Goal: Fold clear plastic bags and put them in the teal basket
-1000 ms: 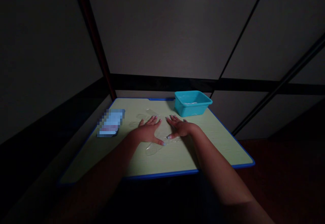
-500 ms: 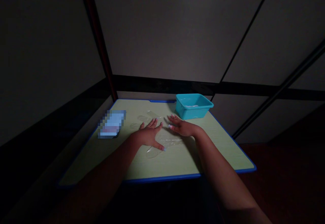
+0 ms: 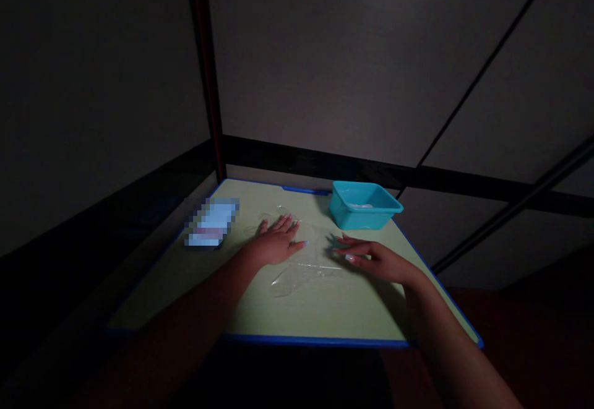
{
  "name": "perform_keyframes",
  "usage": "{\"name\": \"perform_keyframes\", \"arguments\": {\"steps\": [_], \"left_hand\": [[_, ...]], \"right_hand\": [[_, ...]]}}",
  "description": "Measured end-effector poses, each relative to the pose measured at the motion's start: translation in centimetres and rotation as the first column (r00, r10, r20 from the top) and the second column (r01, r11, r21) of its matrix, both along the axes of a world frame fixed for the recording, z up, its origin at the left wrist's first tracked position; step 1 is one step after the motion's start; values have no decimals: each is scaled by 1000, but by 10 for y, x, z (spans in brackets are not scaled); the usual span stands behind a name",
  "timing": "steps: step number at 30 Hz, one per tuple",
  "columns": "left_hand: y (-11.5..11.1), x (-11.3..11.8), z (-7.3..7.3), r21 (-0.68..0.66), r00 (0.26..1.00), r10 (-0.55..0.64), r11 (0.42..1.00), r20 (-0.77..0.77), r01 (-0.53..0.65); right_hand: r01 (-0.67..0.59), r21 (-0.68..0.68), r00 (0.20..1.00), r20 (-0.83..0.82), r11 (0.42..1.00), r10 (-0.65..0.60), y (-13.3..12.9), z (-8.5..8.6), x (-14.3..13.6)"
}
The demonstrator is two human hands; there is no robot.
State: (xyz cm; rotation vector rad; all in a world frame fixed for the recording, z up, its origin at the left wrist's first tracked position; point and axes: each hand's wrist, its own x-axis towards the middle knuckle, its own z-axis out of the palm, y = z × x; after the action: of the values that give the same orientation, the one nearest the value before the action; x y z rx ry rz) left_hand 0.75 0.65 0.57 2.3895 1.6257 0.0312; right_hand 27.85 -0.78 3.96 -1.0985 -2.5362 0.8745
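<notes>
A clear disposable plastic glove (image 3: 290, 278) lies spread on the pale green tabletop (image 3: 325, 319), its thumb part toward me and its finger parts pointing to the far left. My left hand (image 3: 276, 241) rests flat over the glove with fingers spread, covering part of it. Just off the glove's cuff end, my right hand (image 3: 371, 259) hovers above the table, fingers stretched loosely to the left and thumb apart from them. Nothing shows in its fingers.
A turquoise plastic basin (image 3: 364, 217) with some whitish, clear material inside stands at the back right. A phone (image 3: 213, 222), blurred out, lies at the left edge. Blue trim (image 3: 315, 340) borders the table, and a wall panel rises behind it.
My right hand has moved right and toward me, away from my left hand. My left hand stays on the glove, its thumb drawn closer to the fingers. The view has shifted slightly.
</notes>
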Motion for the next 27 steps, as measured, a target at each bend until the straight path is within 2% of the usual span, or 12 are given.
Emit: {"name": "perform_keyframes", "arguments": {"steps": [3,5,10,14,18,23,27], "left_hand": [[3,-1,-5,25,1000,28,999,-13,-27],[4,-2,-9,26,999,35,999,-21,-35],[7,-3,-14,3,999,30,1000,-42,-30],[7,-3,-15,-4,998,35,999,-50,-35],[6,-2,-14,-2,998,37,999,-46,-37],[5,-1,-12,-13,997,38,999,-60,-39],[6,-1,-13,-3,997,31,1000,-64,-31]], "right_hand": [[-28,-78,999,-25,997,26,-6,-6,15],[-43,-121,998,34,992,47,-11,-6,20],[-99,-136,977,174,986,122,-23,-2,9],[-170,-44,960,217,984,176,-34,-4,-15],[-173,84,959,242,981,148,-40,-9,-33],[-187,163,964,222,969,149,-39,-15,-36],[-254,206,960,176,945,219,-37,-18,-36]]}}
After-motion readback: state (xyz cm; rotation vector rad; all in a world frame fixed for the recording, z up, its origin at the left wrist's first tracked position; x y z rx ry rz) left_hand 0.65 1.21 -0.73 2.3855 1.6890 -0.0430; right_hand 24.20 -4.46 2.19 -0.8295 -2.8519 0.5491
